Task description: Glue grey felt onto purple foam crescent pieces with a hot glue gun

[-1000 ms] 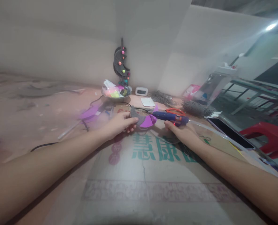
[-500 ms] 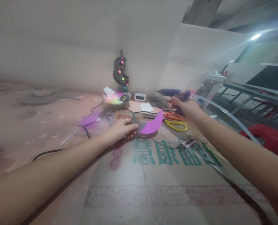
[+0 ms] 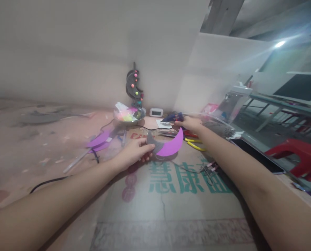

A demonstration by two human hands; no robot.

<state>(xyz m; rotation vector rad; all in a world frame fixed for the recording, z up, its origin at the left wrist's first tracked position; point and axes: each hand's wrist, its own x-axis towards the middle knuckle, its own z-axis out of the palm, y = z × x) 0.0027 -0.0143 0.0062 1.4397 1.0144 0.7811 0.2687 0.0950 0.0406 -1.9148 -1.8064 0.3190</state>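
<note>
Presently, L hand [image 3: 134, 155] is pinching the grey end of a grey-and-purple foam crescent [image 3: 171, 146], thumb on top and fingers curled under. It is holding the piece over the far edge of the printed cardboard sheet [image 3: 181, 195], purple tip tilting up. R hand [image 3: 190, 122] is hovering just beyond that edge, fingers closed round a blue glue gun [image 3: 171, 118], nozzle pointing left. Yellow-handled scissors [image 3: 197, 144] are lying at the sheet's far right corner. A bowl [image 3: 130, 121] of bright pompoms and a white clock [image 3: 156, 112] are sitting further behind it.
</note>
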